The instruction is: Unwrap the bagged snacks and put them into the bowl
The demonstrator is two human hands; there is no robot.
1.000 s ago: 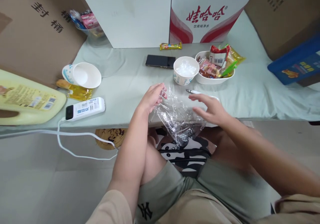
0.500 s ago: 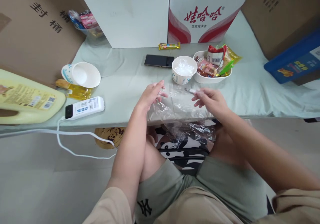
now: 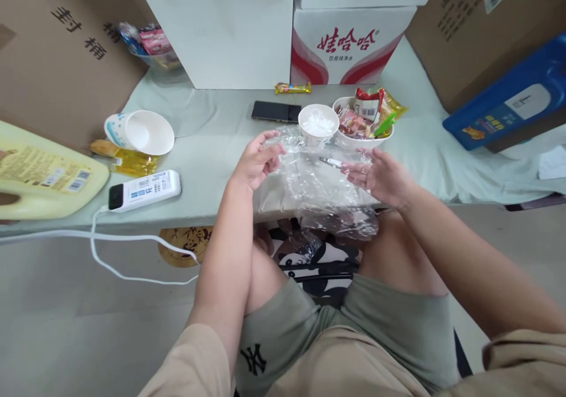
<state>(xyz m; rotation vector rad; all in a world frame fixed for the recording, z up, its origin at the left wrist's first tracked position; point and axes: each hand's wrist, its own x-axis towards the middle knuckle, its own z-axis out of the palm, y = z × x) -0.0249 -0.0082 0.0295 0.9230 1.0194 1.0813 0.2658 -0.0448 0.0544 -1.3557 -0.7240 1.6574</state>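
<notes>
A crinkled sheet of clear plastic film (image 3: 305, 181) is spread between my hands and hangs over the table's front edge. My left hand (image 3: 259, 160) is closed on the film's left side, thumb and fingers pinching it. On the other side, my right hand (image 3: 380, 176) has its fingers partly extended against the film. A slim silver tool with a dark tip (image 3: 331, 162) points left from its fingers; its exact kind does not show. Just beyond the film stands a white paper cup (image 3: 318, 122) with crumpled clear plastic inside.
Behind are a white bowl of packaged snacks (image 3: 365, 140), a phone (image 3: 276, 111), a yellow-wrapped snack bar (image 3: 292, 88) and white cartons (image 3: 221, 37). At left lie a tipped paper cup (image 3: 157, 133), a corded white device (image 3: 145, 190) and a yellow jug (image 3: 48, 176). A blue bottle (image 3: 508, 99) leans at right.
The film has been lifted and stretched between both hands. My left hand has moved slightly left and closed on it. My right hand has moved slightly right, its fingers extending, tool still there.
</notes>
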